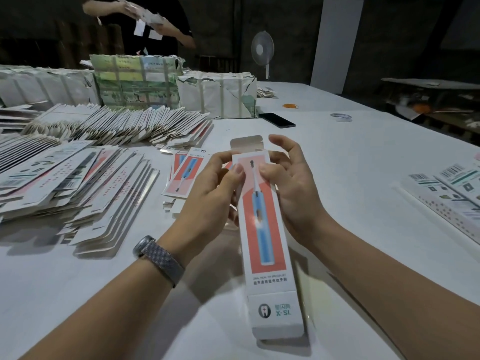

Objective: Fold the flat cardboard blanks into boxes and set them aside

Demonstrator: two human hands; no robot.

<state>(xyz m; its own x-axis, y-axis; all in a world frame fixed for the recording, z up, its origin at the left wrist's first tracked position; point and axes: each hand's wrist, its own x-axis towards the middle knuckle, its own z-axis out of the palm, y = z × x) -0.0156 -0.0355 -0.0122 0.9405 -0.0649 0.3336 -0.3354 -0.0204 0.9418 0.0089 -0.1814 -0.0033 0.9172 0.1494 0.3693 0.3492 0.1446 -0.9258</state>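
A long white toothbrush box (pixel 262 229) with a coral panel and a blue toothbrush picture is held above the table, opened into a tube. My left hand (pixel 215 188) grips its far left edge, thumb pressed on the front face. My right hand (pixel 288 183) holds the far right edge, thumb on the front, fingers spread behind. The far end flap (pixel 246 142) stands open and upright. The near end flap with the tooth logo (pixel 275 311) is unfolded. Flat blanks (pixel 78 175) lie in fanned stacks to the left.
More flat blanks (pixel 184 175) lie just behind my left hand. Folded boxes (pixel 452 193) lie at the right. Wrapped bundles (pixel 218 94), a black phone (pixel 276 120), a tape roll (pixel 340 116) and rubber bands (pixel 290 106) sit farther back. Another person (pixel 145 19) handles cardboard across the white table (pixel 363 157).
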